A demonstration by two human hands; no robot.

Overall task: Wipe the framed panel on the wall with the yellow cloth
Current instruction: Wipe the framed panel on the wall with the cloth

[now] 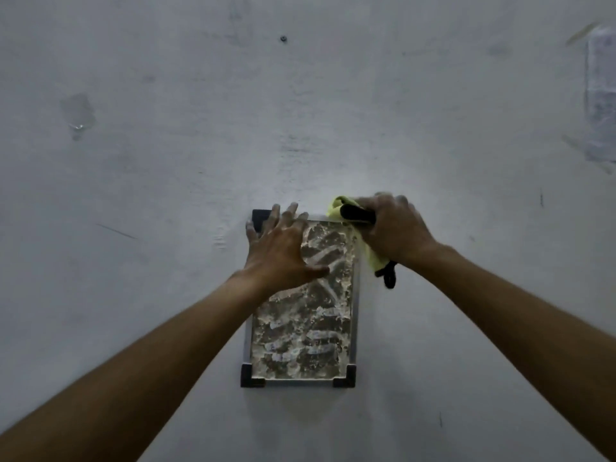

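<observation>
A small framed panel (301,331) hangs on the grey wall, with a silver rim and black corner pieces; its surface is smeared with whitish streaks. My left hand (281,250) lies flat with spread fingers on the panel's upper left part, covering that corner. My right hand (393,233) grips the yellow cloth (336,208), which has a black edge, and presses it onto the panel's upper right corner. A strip of the cloth hangs below my right hand beside the frame's right rim.
The wall (300,111) is bare, stained plaster. A small dark screw or hole (283,38) sits high above the panel. A pale taped patch (601,98) is at the right edge, and a chipped spot (78,113) at the left.
</observation>
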